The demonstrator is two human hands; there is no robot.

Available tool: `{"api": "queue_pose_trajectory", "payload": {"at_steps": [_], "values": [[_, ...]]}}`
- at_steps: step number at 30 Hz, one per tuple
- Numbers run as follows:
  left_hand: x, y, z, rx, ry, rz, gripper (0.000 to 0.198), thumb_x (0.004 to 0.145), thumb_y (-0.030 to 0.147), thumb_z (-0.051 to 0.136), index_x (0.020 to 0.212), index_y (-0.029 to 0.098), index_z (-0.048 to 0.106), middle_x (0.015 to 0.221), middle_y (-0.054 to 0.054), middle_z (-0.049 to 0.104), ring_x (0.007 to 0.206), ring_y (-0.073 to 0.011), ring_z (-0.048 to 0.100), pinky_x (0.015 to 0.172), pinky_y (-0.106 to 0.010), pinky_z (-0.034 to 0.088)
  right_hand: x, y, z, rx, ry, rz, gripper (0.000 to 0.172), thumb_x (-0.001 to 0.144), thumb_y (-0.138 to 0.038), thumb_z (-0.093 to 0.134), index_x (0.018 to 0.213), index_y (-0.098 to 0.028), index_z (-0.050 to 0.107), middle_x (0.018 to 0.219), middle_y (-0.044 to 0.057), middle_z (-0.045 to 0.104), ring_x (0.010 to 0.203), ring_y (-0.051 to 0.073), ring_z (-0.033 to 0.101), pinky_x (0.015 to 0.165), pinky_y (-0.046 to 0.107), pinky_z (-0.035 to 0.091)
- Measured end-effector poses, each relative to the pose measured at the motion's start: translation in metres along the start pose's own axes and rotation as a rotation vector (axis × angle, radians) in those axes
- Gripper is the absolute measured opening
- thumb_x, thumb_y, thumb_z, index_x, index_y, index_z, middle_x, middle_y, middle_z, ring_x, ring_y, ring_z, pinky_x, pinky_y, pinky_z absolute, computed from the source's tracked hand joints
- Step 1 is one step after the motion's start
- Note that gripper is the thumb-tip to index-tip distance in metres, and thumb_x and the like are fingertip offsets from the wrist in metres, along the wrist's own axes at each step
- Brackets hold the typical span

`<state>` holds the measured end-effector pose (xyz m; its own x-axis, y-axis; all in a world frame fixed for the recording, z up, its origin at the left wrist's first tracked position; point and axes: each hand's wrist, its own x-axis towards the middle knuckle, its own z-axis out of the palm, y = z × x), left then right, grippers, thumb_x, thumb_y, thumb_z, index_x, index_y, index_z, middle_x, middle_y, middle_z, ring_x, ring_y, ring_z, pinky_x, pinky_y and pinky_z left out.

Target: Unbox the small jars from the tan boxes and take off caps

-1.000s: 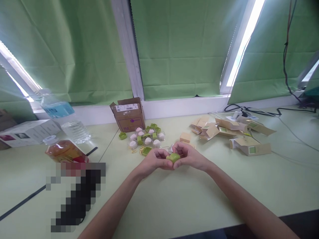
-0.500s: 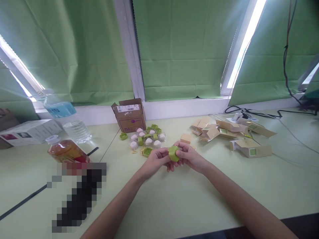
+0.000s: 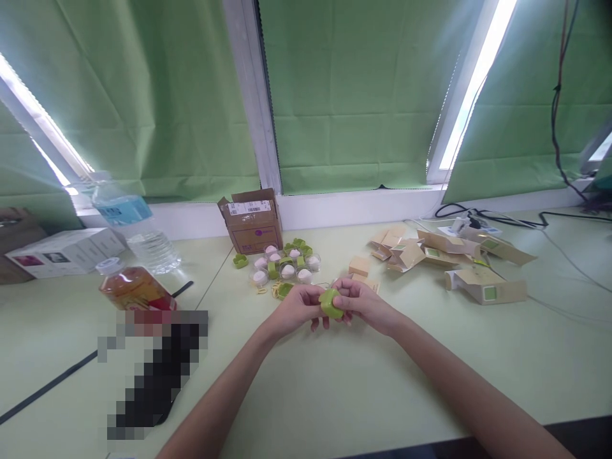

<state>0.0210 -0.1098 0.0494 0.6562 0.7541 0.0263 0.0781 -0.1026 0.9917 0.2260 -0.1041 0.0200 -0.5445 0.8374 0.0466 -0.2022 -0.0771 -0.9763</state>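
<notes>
Between my two hands is a small green plastic piece [image 3: 329, 304] with rounded lobes. My left hand [image 3: 297, 310] grips its left side with thumb and fingers, while my right hand [image 3: 367, 307] pinches it from the right, thumb on the front. The fingers hide part of it. Just beyond the left hand stand several clear cups with pale pink, rounded lumps [image 3: 287, 272] in them. Green pieces [image 3: 299, 245] lie among and behind these, and one lobed green piece [image 3: 240, 261] sits apart to the left. Yellowish bands [image 3: 276, 290] rest near another green piece [image 3: 285, 291].
Behind the cups stands an opened cardboard box [image 3: 253, 223]. Small tan cartons [image 3: 488, 285] are heaped at right, with cables [image 3: 502, 218] behind. A water bottle [image 3: 138, 223], a bottle of amber drink [image 3: 136, 287], a white box [image 3: 69, 252] and a pixelated dark object [image 3: 162, 376] occupy the left.
The green piece has come slightly lower and left in my hands and is turned a little. Both hands keep hold of it. The whole view has shifted slightly.
</notes>
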Motion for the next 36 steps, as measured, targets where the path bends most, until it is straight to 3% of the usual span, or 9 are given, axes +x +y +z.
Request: {"api": "queue_pose_trajectory", "payload": {"at_steps": [7, 12, 18, 22, 25, 28, 31, 34, 36], "values": [[-0.001, -0.001, -0.01, 0.016, 0.078, -0.042, 0.03, 0.083, 0.04, 0.074, 0.094, 0.013, 0.068, 0.09, -0.013, 0.076, 0.069, -0.0217, 0.074, 0.051, -0.023, 0.048, 0.001, -0.004, 0.001, -0.017, 0.09, -0.055, 0.045, 0.072, -0.05, 0.087, 0.088, -0.02, 0.058, 0.07, -0.003, 0.066, 0.051, 0.009, 0.052, 0.05, 0.024, 0.037], [-0.009, 0.002, -0.041, 0.396, 0.246, -0.147, 0.017, 0.081, 0.035, 0.067, 0.081, 0.018, 0.063, 0.069, -0.003, 0.069, 0.062, -0.0161, 0.062, 0.053, -0.023, 0.042, 0.004, 0.002, 0.004, -0.082, 0.303, -0.164, 0.045, 0.072, -0.05, 0.087, 0.087, -0.023, 0.054, 0.073, -0.005, 0.061, 0.056, 0.011, 0.053, 0.053, 0.026, 0.042], [-0.026, 0.0, -0.07, 0.704, 0.241, -0.42, 0.014, 0.073, 0.033, 0.066, 0.072, 0.018, 0.066, 0.065, -0.004, 0.069, 0.062, -0.0205, 0.062, 0.057, -0.028, 0.041, 0.004, 0.02, 0.019, -0.778, 0.386, -0.419, 0.022, 0.088, -0.04, 0.073, 0.095, -0.025, 0.058, 0.085, 0.001, 0.065, 0.072, 0.018, 0.058, 0.064, 0.031, 0.045], [-0.029, -0.003, -0.077, 1.039, 0.464, -0.592, 0.004, 0.072, 0.02, 0.062, 0.073, 0.019, 0.066, 0.075, -0.007, 0.072, 0.076, -0.0267, 0.068, 0.063, -0.03, 0.041, 0.008, 0.034, 0.04, -1.157, 0.268, -0.45, 0.01, 0.094, -0.026, 0.066, 0.103, -0.024, 0.061, 0.099, 0.006, 0.071, 0.085, 0.022, 0.064, 0.072, 0.033, 0.048], [-0.025, 0.0, -0.075, 1.177, 0.647, -0.65, 0.013, 0.081, 0.019, 0.054, 0.085, 0.019, 0.067, 0.092, -0.012, 0.074, 0.09, -0.0316, 0.068, 0.067, -0.032, 0.04, 0.014, 0.043, 0.052, -1.388, 0.266, -0.429, 0.019, 0.095, -0.011, 0.055, 0.109, -0.021, 0.063, 0.105, 0.009, 0.071, 0.093, 0.024, 0.067, 0.071, 0.033, 0.048], [-0.016, 0.005, -0.062, 1.23, 0.752, -0.563, 0.02, 0.092, 0.027, 0.047, 0.09, 0.02, 0.065, 0.093, -0.011, 0.073, 0.087, -0.0297, 0.068, 0.064, -0.032, 0.038, 0.015, 0.044, 0.055, -1.478, 0.239, -0.503, 0.032, 0.093, -0.004, 0.048, 0.117, -0.019, 0.063, 0.11, 0.01, 0.071, 0.095, 0.024, 0.067, 0.07, 0.032, 0.05], [-0.006, 0.005, -0.036, 1.18, 0.759, -0.285, 0.024, 0.097, 0.036, 0.046, 0.091, 0.021, 0.063, 0.078, -0.004, 0.071, 0.072, -0.0221, 0.065, 0.061, -0.029, 0.035, 0.009, 0.03, 0.045, -1.434, 0.264, -0.675, 0.03, 0.093, -0.007, 0.049, 0.115, -0.019, 0.066, 0.112, 0.01, 0.071, 0.095, 0.022, 0.067, 0.073, 0.032, 0.051], [0.001, -0.006, 0.001, 1.14, 0.664, -0.004, 0.026, 0.1, 0.038, 0.046, 0.088, 0.021, 0.062, 0.071, 0.0, 0.067, 0.063, -0.0163, 0.06, 0.058, -0.027, 0.033, -0.002, 0.007, 0.021, -1.369, 0.495, -0.779, 0.022, 0.097, -0.016, 0.052, 0.109, -0.02, 0.069, 0.109, 0.009, 0.072, 0.097, 0.022, 0.066, 0.082, 0.034, 0.051], [0.004, -0.017, 0.026, 1.146, 0.543, 0.115, 0.027, 0.101, 0.035, 0.045, 0.085, 0.02, 0.062, 0.071, 0.0, 0.067, 0.062, -0.0148, 0.059, 0.058, -0.027, 0.033, -0.009, -0.007, 0.0, -1.385, 0.655, -0.686, 0.018, 0.098, -0.021, 0.053, 0.104, -0.021, 0.07, 0.103, 0.007, 0.073, 0.097, 0.022, 0.065, 0.084, 0.035, 0.05]]}}
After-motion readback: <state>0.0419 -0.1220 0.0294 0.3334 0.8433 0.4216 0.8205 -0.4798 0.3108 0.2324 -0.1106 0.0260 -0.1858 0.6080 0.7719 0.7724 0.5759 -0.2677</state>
